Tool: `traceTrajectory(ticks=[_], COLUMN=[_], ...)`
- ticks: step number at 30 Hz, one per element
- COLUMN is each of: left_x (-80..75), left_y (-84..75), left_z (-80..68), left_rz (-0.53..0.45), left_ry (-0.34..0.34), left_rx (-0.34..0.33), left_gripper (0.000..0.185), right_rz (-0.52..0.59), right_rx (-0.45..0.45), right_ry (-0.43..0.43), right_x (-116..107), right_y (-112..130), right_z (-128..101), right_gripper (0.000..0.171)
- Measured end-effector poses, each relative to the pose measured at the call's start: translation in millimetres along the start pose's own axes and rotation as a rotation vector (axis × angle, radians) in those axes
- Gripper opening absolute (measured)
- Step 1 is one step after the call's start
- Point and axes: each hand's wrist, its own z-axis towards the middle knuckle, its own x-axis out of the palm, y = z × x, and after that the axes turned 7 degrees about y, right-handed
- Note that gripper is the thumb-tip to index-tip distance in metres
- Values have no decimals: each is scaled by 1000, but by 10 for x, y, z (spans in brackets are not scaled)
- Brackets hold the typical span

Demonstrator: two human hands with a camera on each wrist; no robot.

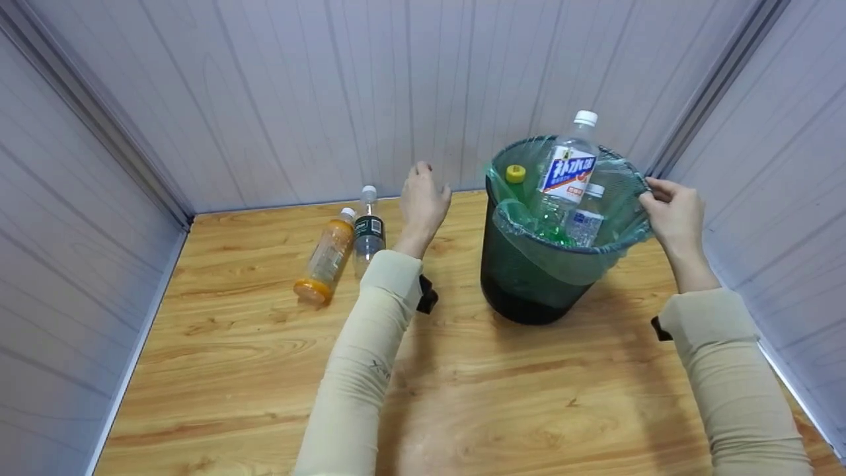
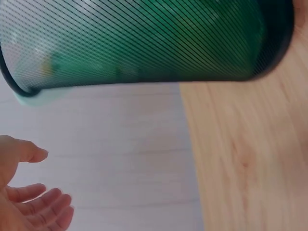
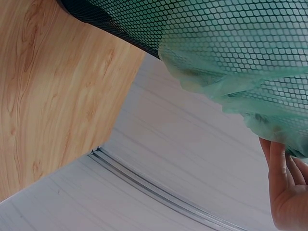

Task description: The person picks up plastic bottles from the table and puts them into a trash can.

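A black mesh trash can (image 1: 529, 294) stands on the wooden surface, lined with a thin green trash bag (image 1: 562, 261) folded over its rim. At the can's right side my right hand (image 1: 677, 215) pinches the rim and the bag edge; the right wrist view shows its fingers (image 3: 277, 163) under the bag's loose hem. My left hand (image 1: 423, 201) is in the air left of the can, fingers relaxed, holding nothing. Inside the can are a tall clear bottle (image 1: 568, 175) with a white cap, a smaller clear bottle (image 1: 587, 221), and a yellow-capped bottle (image 1: 515, 175).
Left of my left forearm, an orange-ended bottle (image 1: 327, 254) and a clear bottle (image 1: 369, 231) with a dark label lie on the wooden surface (image 1: 231, 344). Pale panel walls (image 1: 297, 99) rise behind and on both sides.
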Motion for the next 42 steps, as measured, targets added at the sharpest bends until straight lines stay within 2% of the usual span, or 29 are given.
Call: traceTrajectory(ticks=[7, 10, 18, 24, 29, 35, 42], left_x=[63, 88, 178, 251, 313, 406, 496], left_y=[285, 420, 794, 1018, 1136, 1236, 1314], left_z=[16, 9, -44, -108, -140, -182, -233], left_rz=[75, 100, 87, 65, 42, 76, 51], left_ry=[113, 132, 108, 89, 98, 115, 103], left_rx=[-132, -186, -301, -375, -415, -468, -510], left_gripper=[51, 53, 57, 63, 62, 68, 60], right_rz=[-1, -2, 2, 4, 8, 14, 15], right_rx=[-9, -8, 4, 8, -2, -12, -16], right_ry=[-3, -2, 4, 1, -12, -12, -22], right_x=[5, 4, -6, 3, 4, 11, 12], right_y=[-9, -6, -6, -12, -11, -15, -13], right_z=[-2, -5, -6, 4, 7, 1, -4], right_gripper=[36, 36, 38, 37, 36, 35, 36])
